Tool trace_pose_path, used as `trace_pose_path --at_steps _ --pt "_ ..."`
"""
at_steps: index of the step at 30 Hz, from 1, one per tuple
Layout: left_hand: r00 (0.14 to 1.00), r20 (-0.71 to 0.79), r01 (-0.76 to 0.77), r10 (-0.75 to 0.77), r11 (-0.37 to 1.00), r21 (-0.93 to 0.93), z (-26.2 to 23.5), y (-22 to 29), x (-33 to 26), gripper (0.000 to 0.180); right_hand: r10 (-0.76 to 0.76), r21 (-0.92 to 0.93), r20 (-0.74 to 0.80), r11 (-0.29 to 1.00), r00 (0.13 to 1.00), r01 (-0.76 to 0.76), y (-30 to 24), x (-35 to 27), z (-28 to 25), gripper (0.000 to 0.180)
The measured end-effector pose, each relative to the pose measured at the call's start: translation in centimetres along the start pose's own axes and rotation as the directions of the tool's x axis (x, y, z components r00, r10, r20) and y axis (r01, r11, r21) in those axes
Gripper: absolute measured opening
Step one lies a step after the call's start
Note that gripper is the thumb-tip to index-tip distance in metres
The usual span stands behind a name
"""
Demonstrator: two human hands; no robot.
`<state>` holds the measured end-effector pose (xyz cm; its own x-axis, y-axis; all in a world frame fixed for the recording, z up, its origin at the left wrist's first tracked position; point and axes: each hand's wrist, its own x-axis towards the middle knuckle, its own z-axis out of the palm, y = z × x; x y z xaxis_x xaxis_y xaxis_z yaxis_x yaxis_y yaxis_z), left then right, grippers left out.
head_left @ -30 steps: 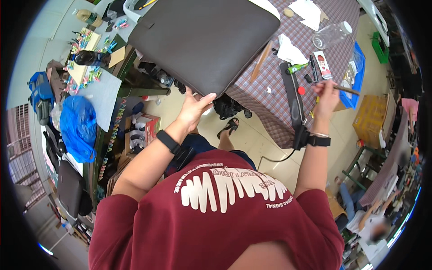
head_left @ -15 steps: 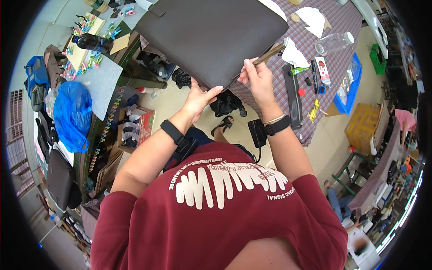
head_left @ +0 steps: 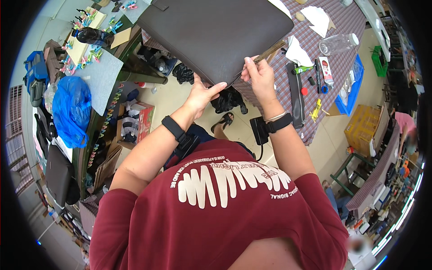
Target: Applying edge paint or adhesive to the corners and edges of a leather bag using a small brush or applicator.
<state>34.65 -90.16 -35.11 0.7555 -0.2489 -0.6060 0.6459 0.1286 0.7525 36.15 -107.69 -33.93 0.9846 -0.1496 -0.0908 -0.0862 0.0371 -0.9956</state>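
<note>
A large dark brown, leather-look flat case or panel (head_left: 216, 38) lies over the checked tablecloth, its near corner jutting past the table edge toward me. My left hand (head_left: 201, 95) grips that corner, thumb on top and the other fingers partly hidden beneath. Just right of the corner, my right hand (head_left: 261, 80) pinches a slim stick-like tool with a brownish handle (head_left: 273, 50). The handle slants up and away to the right. The tool's thin lower end is at the case's right edge; its exact tip is too small to make out.
On the checked table (head_left: 281, 96) to the right are a clear plastic jar (head_left: 337, 44), a white tube (head_left: 326, 71), a dark strip (head_left: 297, 96) and white scraps (head_left: 299, 51). At left, a bench holds a dark bottle (head_left: 92, 37), several clips and a blue bag (head_left: 71, 111).
The case has shifted slightly right in the picture. My right hand still holds the tool at the case's edge, and my left hand keeps its grip on the corner.
</note>
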Motion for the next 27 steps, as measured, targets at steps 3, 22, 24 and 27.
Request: trace_pose_path --at_steps 3,22,24,27 --pt "1.0 -0.009 -0.001 0.001 1.0 0.001 0.0 0.0 0.0 0.098 0.007 -0.005 0.012 1.0 1.0 -0.007 0.1 0.1 -0.2 0.018" --pt "1.0 -0.012 -0.006 0.006 1.0 0.013 -0.1 0.0 -0.1 0.097 -0.59 -0.517 0.301 0.559 0.749 0.648 -1.1 -4.1 -3.8 0.031" --pt "1.0 -0.014 0.0 0.001 1.0 0.017 0.0 0.0 0.0 0.097 -0.55 -0.617 0.372 0.455 0.748 0.642 0.0 -4.9 -3.8 0.033" --pt "1.0 -0.015 -0.005 0.005 1.0 0.005 0.0 -0.1 0.0 0.098 -0.487 -0.72 0.455 0.292 0.745 0.63 0.3 -5.2 -2.9 0.039"
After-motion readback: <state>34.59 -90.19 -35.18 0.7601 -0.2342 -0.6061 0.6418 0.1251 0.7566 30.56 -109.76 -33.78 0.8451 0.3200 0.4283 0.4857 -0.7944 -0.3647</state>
